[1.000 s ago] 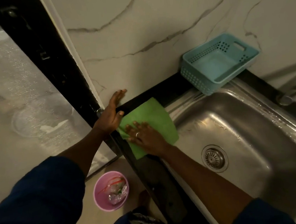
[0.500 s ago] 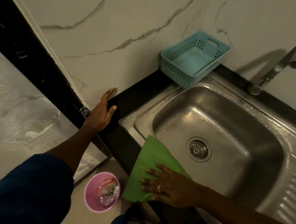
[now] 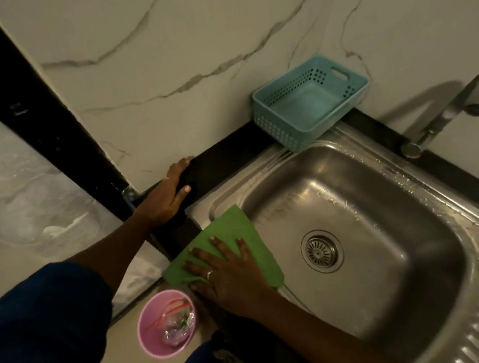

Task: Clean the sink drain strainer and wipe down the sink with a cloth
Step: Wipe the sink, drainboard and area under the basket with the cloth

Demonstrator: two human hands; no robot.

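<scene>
The green cloth [image 3: 233, 247] lay spread flat over the near left rim of the sink [image 3: 475, 245], one corner pointing toward the back wall, its right edge hanging just over the basin's lip (part of it was hidden under a flat palm). The sink was stainless steel, a single rounded-square basin with a ribbed draining board at the right, its surfaces streaked with wet. The drain strainer [image 3: 321, 250], round with radial slots, sat seated in the basin floor, well apart from the cloth.

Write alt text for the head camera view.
A right hand presses a green cloth flat on the left rim of a steel sink, strainer in its drain. The left hand rests on the black counter by a blue basket.
</scene>
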